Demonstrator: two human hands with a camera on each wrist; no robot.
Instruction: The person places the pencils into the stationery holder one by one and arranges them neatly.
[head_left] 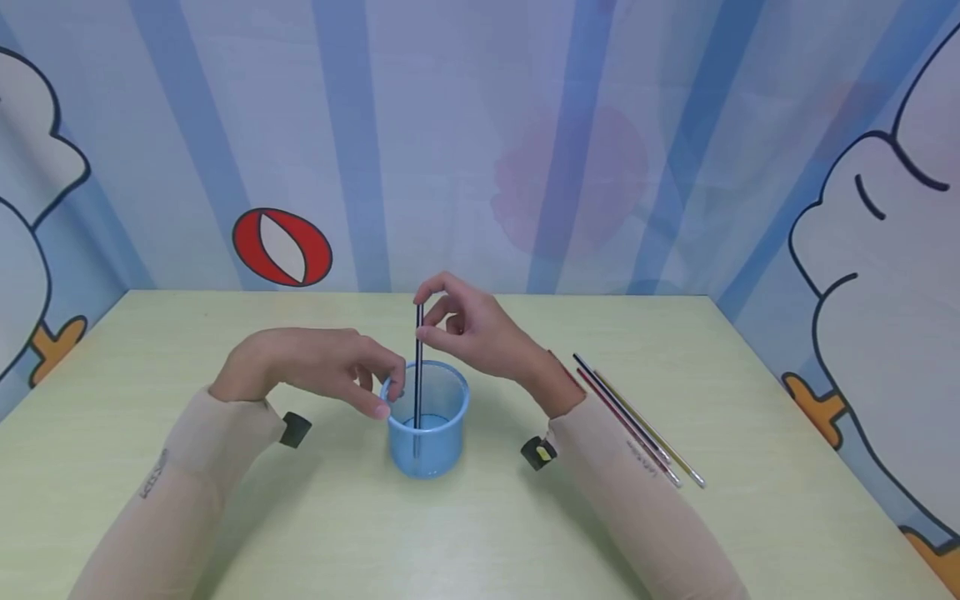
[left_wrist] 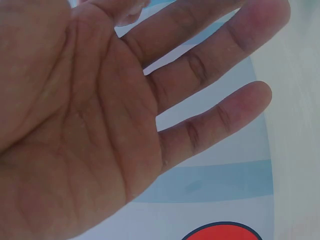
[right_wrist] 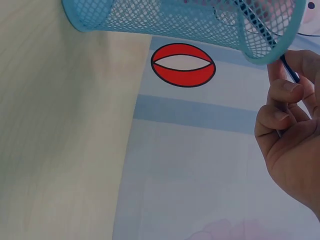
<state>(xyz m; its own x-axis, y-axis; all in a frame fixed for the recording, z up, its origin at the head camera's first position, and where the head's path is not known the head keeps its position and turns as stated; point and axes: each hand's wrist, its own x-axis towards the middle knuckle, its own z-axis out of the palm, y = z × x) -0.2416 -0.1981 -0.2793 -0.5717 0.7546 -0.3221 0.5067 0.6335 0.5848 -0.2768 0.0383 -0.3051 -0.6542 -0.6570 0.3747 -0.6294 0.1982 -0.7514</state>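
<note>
A light-blue mesh cup (head_left: 426,450) stands upright on the table. My left hand (head_left: 322,364) pinches its left rim between thumb and fingers; in the left wrist view several fingers of that hand (left_wrist: 100,110) are extended. Above the cup my right hand (head_left: 480,329) pinches the upper end of a dark striped pencil (head_left: 419,358), whose lower part is inside the cup. In the right wrist view the right hand (right_wrist: 295,120) is at the cup's mouth, and the pencil (right_wrist: 257,22) shows through the mesh cup (right_wrist: 150,17).
Several pencils (head_left: 630,417) lie side by side on the table (head_left: 480,550), right of the cup and partly behind the right forearm. A patterned curtain (head_left: 450,150) with blue stripes and a red-and-white oval rises behind the table's back edge.
</note>
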